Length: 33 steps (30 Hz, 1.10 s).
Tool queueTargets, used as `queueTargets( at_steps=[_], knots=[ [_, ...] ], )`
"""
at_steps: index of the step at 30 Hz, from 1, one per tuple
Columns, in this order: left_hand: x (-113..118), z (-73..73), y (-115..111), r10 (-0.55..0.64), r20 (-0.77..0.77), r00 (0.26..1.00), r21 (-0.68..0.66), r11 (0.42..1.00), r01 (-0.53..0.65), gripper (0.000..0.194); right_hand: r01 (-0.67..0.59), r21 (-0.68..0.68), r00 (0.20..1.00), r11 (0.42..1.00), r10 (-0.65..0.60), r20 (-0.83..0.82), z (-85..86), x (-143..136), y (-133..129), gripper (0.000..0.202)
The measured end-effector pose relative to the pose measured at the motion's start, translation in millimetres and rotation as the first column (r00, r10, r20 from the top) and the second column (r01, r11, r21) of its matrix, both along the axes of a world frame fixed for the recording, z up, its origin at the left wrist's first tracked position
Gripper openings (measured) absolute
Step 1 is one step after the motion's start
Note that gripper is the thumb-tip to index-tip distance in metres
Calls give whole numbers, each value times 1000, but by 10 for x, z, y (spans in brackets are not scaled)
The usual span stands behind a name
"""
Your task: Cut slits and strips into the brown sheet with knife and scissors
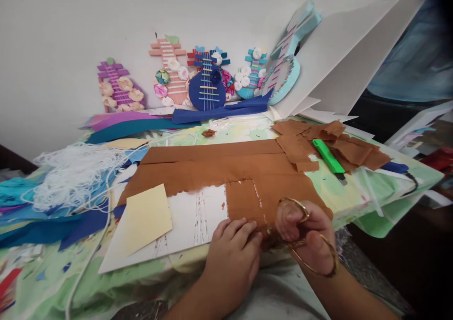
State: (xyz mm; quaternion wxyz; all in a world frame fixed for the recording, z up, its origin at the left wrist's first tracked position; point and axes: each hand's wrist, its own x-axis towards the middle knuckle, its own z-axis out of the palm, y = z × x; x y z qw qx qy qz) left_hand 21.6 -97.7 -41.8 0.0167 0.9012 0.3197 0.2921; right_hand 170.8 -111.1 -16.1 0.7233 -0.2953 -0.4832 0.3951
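Observation:
My left hand lies with its fingers stretched flat over the near edge of a white board and the brown crepe paper on it. My right hand has its fingers through the gold loops of a pair of scissors, at the paper's near right edge. Their blades are largely hidden and blurred near the paper. A dotted, torn-looking line outlines a brown rectangle between the hands. Scored lines run across the bare white part. A pale yellow card rests on the board's left side.
A green box cutter lies beside crumpled brown paper scraps at right. A heap of white cord and blue crepe strips are at left. Several decorated paper guitars lean on the wall behind. White boards stand at back right.

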Motion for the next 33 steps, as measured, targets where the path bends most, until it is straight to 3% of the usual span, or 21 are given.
queueTargets(
  at_steps=[6, 12, 23, 27, 33],
  knots=[
    [19, -49, 23, -10, 90, 996, 60, 998, 4, 22, 39, 25, 991, 999, -35, -131, 290, 31, 47, 22],
    [28, -56, 24, -10, 120, 993, 75, 997, 1, 23, 71, -16, 980, 997, -73, -183, 400, 59, 54, 25],
    [42, -13, 17, 9, 111, 994, 60, 998, -16, 23, 107, -32, 986, 994, -110, -121, 224, 58, 87, 27],
    [51, -16, 18, 22, 115, 993, 56, 998, -28, 22, 52, -45, 989, 998, -57, -138, 173, 5, 95, 26],
    [59, -21, 16, 32, 90, 995, 75, 996, -39, 21, -35, -85, 997, 996, 29, -76, -50, -21, 129, 21]
  ],
)
